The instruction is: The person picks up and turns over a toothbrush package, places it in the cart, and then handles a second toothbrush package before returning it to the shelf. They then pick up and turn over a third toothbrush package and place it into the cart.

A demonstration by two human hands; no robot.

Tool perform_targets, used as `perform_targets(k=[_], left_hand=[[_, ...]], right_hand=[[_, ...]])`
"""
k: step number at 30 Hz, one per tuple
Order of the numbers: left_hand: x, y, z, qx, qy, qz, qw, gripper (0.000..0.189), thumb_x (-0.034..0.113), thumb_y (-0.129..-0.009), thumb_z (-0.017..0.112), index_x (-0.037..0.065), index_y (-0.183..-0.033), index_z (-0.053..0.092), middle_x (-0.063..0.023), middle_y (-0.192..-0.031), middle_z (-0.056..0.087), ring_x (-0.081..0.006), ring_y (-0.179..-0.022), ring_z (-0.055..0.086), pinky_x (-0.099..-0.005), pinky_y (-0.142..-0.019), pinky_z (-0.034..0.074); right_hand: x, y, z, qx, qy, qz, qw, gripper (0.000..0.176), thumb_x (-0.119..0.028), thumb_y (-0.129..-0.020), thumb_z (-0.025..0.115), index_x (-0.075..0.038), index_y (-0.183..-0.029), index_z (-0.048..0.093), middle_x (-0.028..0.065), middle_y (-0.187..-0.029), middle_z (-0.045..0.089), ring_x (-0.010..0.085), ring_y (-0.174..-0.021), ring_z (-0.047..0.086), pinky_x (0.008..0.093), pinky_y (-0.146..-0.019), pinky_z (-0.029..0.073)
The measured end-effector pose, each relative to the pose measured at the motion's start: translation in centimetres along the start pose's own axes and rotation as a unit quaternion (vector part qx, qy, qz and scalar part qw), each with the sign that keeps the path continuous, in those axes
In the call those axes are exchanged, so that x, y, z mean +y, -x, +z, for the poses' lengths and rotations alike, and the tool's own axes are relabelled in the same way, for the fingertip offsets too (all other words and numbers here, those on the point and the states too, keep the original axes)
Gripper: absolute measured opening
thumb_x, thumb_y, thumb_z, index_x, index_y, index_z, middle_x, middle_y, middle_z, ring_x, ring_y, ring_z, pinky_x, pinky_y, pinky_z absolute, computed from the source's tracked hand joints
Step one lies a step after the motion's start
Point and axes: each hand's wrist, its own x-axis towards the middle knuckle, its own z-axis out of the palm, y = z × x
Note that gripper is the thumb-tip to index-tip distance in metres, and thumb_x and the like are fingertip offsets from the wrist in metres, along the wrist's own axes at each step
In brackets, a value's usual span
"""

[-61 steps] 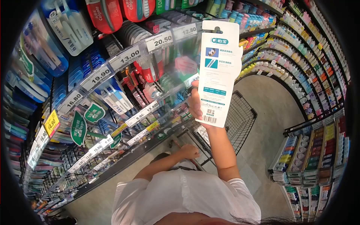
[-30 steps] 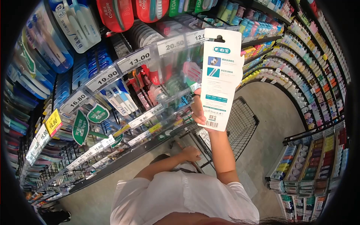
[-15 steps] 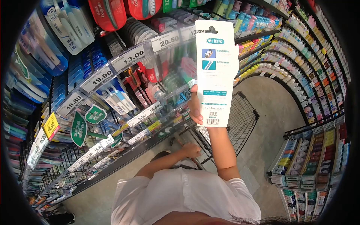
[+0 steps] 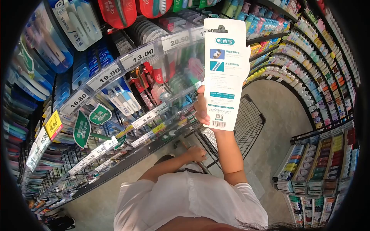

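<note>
My right hand holds a toothbrush package upright by its lower left edge, thumb and fingers closed on it. The printed white back of its card faces me, with a hanging hole at the top, small pictures, teal print and a barcode at the bottom. Part of that hand is hidden behind the card. Lower down, my left hand is wrapped round the handle of a shopping cart. The cart's wire basket shows behind my right forearm.
A toothbrush shelf with price tags and hanging packs runs along the left, close to the cart. Green leaf-shaped signs stick out from it. Curved shelves of bottles line the far right, with another packed rack below. Grey floor lies between.
The toothbrush package has shifted very slightly right and tilted a little in my right hand's grip. The shelf appears slightly shifted as my head moved. My left hand stays on the cart handle.
</note>
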Motion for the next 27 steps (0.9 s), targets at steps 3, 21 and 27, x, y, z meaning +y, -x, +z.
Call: perform_targets(k=[3, 21, 27], left_hand=[[0.1, 0.1, 0.0, 0.000, 0.000, 0.006, 1.000, 0.029, 0.039, -0.073, 0.056, 0.011, -0.067, 0.063, -0.0142, -0.063, 0.061, -0.0330, -0.061, 0.061, -0.0449, -0.061, 0.050], [-0.3, 1.4, 1.1, -0.115, -0.002, 0.012, 0.993, 0.023, 0.032, -0.065, 0.061, 0.010, -0.071, 0.066, -0.0121, -0.075, 0.064, -0.0301, -0.075, 0.063, -0.0422, -0.067, 0.050], [0.5, 1.1, 0.7, -0.139, -0.056, -0.031, 0.988, 0.029, 0.029, -0.067, 0.058, 0.002, -0.073, 0.067, -0.0173, -0.077, 0.065, -0.0327, -0.078, 0.064, -0.0433, -0.069, 0.050]], right_hand=[[0.1, 0.0, 0.4, 0.020, 0.014, -0.005, 1.000, 0.064, -0.046, -0.090, 0.038, 0.013, -0.115, 0.044, 0.0189, -0.065, 0.051, 0.0170, -0.046, 0.043, 0.0254, -0.035, 0.037], [4.2, 30.1, -16.1, 0.512, 0.600, 0.112, 0.604, 0.035, -0.032, -0.080, 0.068, 0.000, -0.086, 0.054, 0.0053, -0.074, 0.058, 0.0120, -0.061, 0.051, 0.0286, -0.054, 0.042], [7.9, 38.3, -16.6, 0.571, 0.659, 0.182, 0.455, 0.047, -0.044, -0.079, 0.064, 0.002, -0.080, 0.056, 0.0106, -0.066, 0.056, 0.0147, -0.059, 0.049, 0.0323, -0.053, 0.041]])
